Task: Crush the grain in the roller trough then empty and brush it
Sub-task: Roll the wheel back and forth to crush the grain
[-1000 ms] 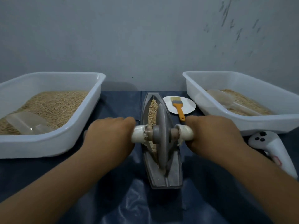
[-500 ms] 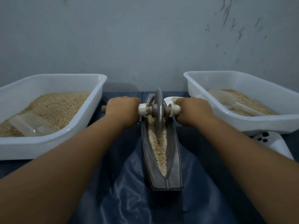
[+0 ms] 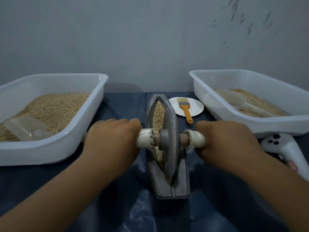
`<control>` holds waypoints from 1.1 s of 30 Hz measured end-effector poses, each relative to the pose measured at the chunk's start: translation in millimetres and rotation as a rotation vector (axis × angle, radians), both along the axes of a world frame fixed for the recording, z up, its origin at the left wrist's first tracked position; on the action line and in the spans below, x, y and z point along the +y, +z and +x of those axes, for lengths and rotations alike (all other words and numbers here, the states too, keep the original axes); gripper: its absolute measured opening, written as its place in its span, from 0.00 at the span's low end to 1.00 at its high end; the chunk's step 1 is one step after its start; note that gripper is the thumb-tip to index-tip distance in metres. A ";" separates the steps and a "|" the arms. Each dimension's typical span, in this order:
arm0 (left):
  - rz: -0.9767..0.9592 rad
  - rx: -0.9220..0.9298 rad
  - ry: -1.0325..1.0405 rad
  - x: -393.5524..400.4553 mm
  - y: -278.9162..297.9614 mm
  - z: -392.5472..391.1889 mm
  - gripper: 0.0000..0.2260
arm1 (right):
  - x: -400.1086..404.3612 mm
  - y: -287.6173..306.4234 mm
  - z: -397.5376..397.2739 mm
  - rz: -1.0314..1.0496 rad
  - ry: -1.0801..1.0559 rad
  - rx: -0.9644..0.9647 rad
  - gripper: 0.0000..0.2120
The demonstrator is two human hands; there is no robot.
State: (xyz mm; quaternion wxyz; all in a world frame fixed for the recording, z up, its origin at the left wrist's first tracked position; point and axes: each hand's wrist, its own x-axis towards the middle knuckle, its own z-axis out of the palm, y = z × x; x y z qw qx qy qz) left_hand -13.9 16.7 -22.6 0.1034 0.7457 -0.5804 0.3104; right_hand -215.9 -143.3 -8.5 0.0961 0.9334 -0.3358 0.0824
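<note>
A grey boat-shaped roller trough [image 3: 183, 185] lies lengthwise on the dark cloth, with tan grain [image 3: 158, 111] heaped in its far half. A grey disc roller [image 3: 170, 144] stands on edge in the trough's near half, on a wooden axle with white-wrapped ends. My left hand [image 3: 112, 139] grips the left handle and my right hand [image 3: 224, 141] grips the right one. An orange-handled brush [image 3: 185, 109] lies on a small white plate [image 3: 195, 108] just right of the trough's far end.
A white tub [image 3: 55, 153] of grain with a clear scoop [image 3: 25, 128] stands at the left. Another white tub [image 3: 250, 126] at the right holds grain and a clear scoop [image 3: 232, 98]. A white controller [image 3: 287, 148] lies at the right. A grey wall rises behind.
The roller was at the near part of the trough, went to the far end, and has come back toward me; both hands kept their grip on the handles.
</note>
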 end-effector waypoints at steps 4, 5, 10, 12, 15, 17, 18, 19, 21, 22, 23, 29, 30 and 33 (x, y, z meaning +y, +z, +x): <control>0.069 0.002 0.119 -33.9 -5.4 18.9 0.13 | -24.4 -9.1 31.7 0.037 -0.048 -0.031 0.07; 0.103 0.041 0.152 -46.4 -5.8 26.7 0.11 | -35.6 -11.8 44.4 0.035 -0.063 -0.036 0.05; 0.159 0.181 0.204 -99.0 2.7 63.2 0.07 | -89.9 -7.2 98.0 -0.011 -0.055 -0.062 0.05; 0.139 0.180 0.217 -104.9 0.9 70.1 0.06 | -100.2 -7.3 103.6 -0.040 -0.028 -0.061 0.07; 0.109 0.154 0.205 -97.2 -6.6 66.7 0.09 | -96.0 -11.3 97.8 -0.084 -0.014 -0.073 0.09; 0.096 0.160 0.192 -86.3 -10.6 57.6 0.08 | -84.4 -10.9 90.5 -0.085 0.002 -0.077 0.08; 0.093 0.162 0.188 -78.7 -11.9 51.9 0.08 | -76.0 -10.0 84.9 -0.072 0.007 -0.072 0.06; 0.087 0.154 0.180 -69.8 -12.2 45.3 0.08 | -66.1 -8.6 77.8 -0.051 0.007 -0.060 0.05; 0.074 0.109 0.153 -48.0 -12.3 30.6 0.10 | -43.8 -7.7 58.4 -0.015 0.001 -0.038 0.05; 0.062 0.077 0.129 -36.5 -11.6 22.9 0.13 | -32.6 -7.9 46.8 -0.008 0.006 -0.037 0.07; 0.043 0.045 0.096 -25.7 -10.6 16.0 0.15 | -22.2 -7.6 35.2 -0.009 0.016 -0.042 0.09; 0.030 -0.014 0.032 -5.5 -6.7 4.5 0.19 | -1.9 -3.0 9.0 0.010 0.007 -0.034 0.10; 0.031 -0.018 0.056 -12.0 -6.9 7.7 0.20 | -5.6 -4.6 14.4 0.021 -0.009 -0.031 0.10; 0.070 0.018 0.151 -42.2 -9.2 24.3 0.13 | -29.5 -12.4 40.5 0.011 -0.044 -0.062 0.07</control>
